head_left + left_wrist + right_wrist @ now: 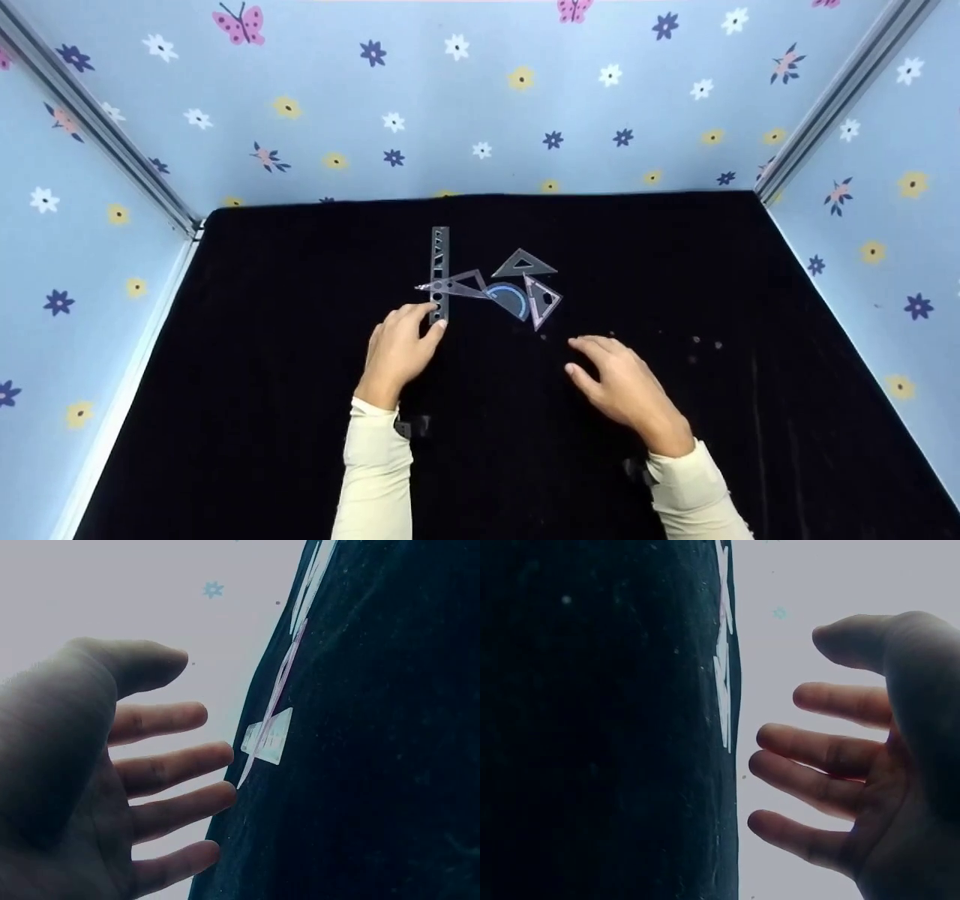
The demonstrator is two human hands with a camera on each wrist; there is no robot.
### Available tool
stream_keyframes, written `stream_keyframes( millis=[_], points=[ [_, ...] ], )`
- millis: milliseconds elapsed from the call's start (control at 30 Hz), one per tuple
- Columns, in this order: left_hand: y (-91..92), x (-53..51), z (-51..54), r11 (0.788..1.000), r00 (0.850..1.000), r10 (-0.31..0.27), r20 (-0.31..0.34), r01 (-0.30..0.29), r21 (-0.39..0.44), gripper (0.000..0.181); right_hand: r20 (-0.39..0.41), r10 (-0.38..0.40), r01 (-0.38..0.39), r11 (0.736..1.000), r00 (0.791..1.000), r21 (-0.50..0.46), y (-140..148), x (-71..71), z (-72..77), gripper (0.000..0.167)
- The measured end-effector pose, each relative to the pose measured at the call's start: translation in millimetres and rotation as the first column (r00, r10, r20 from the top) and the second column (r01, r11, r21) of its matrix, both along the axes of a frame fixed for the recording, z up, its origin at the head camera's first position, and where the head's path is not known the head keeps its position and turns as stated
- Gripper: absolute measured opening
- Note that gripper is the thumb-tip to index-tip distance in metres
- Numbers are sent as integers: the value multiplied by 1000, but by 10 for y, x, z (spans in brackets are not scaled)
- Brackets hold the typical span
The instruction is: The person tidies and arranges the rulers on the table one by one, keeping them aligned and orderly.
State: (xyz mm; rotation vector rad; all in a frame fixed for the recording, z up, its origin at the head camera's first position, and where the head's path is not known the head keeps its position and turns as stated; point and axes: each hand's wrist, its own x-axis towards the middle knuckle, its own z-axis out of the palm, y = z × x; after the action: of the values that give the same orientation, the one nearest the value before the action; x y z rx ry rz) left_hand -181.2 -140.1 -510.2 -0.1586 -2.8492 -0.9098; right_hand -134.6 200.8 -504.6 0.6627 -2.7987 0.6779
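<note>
A clear straight ruler (pixel 439 264) with cut-out shapes lies upright in the head view on the black cloth. Across it lies a narrow clear set square (pixel 461 289). To the right are a protractor (pixel 507 301) with a blue arc, another set square (pixel 507 268) behind it, and a third set square (pixel 534 298) at its right side. My left hand (pixel 401 346) hovers by the ruler's near end, fingers spread; in the left wrist view they are apart from the ruler (pixel 279 741). My right hand (pixel 624 382) hangs over the cloth, nearest the third set square, holding nothing.
Black cloth (pixel 300 300) covers the table. Small pale specks (pixel 706 343) dot it on the right. Light blue flowered panels (pixel 450 97) stand at the back and both sides, with metal posts (pixel 832 97) at the corners.
</note>
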Motion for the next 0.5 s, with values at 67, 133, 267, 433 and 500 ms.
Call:
stream_keyframes(
  millis=[67,133,267,433,500],
  points=[
    [-4,-1,-12,1000,1000,3,2,-3,-1,40,5,7,-7,1000,1000,5,-15,15,-8,38],
    [-7,-2,-26,1000,1000,4,10,-4,0,41,9,9,-9,1000,1000,14,-24,27,-14,37],
    [-29,-8,-54,1000,999,11,34,-11,-1,40,13,13,-14,999,1000,31,-63,34,-3,36],
    [-66,-15,-68,1000,999,19,46,-19,-1,41,12,33,-33,998,999,48,-158,24,24,35],
    [-79,-14,-79,1000,999,19,51,-19,-3,41,11,44,-45,998,999,52,-205,13,38,34]
  ],
)
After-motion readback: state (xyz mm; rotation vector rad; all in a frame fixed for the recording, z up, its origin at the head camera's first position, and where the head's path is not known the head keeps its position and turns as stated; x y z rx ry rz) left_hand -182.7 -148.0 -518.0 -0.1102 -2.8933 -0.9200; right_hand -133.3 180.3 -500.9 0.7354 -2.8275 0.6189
